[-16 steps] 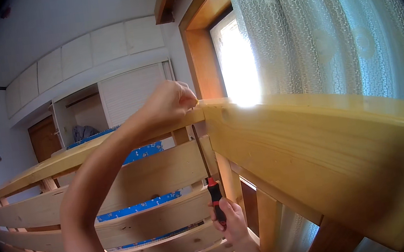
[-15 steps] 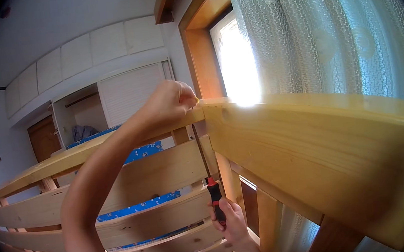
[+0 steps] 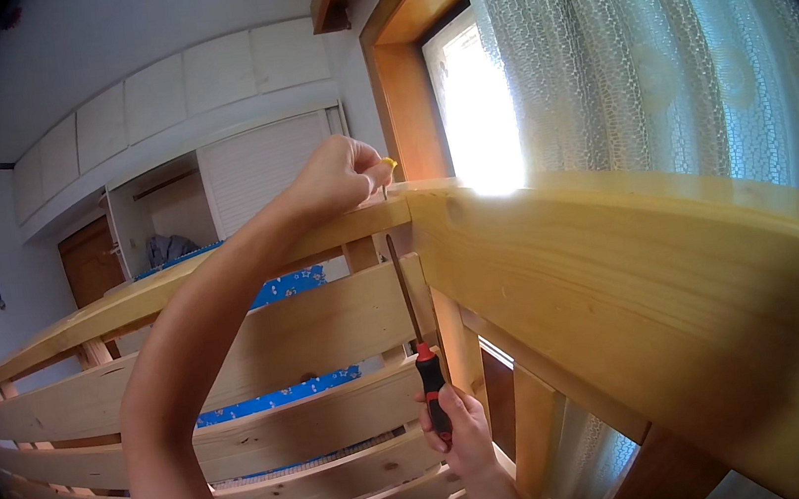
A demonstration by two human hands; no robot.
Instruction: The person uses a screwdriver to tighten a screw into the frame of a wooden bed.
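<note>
My left hand (image 3: pixel 355 171) is raised over the corner where two wooden rails meet, its fingers pinched on a small yellow piece (image 3: pixel 391 163). A thin dark stem shows just under those fingertips; whether it belongs to the yellow piece I cannot tell. Lower down, my right hand (image 3: pixel 459 425) is wrapped round the black and red handle of a screwdriver (image 3: pixel 429 375). Its long shaft points upward, with the tip below the left hand and beside the corner post. The broad pale rail (image 3: pixel 624 287) runs from this corner toward the lower right.
Several horizontal slats (image 3: pixel 330 330) span the left side beneath a long top rail (image 3: pixel 62 343). Blue patterned fabric (image 3: pixel 287 393) shows through their gaps. Behind the corner are a bright window (image 3: pixel 477 110) and a lace curtain (image 3: pixel 635 51). White cupboards (image 3: pixel 218 72) line the far wall.
My left hand has lifted slightly from the rail corner, and more of the yellow piece shows at its fingertips. The screwdriver stays upright in my right hand. The view has shifted a little.
</note>
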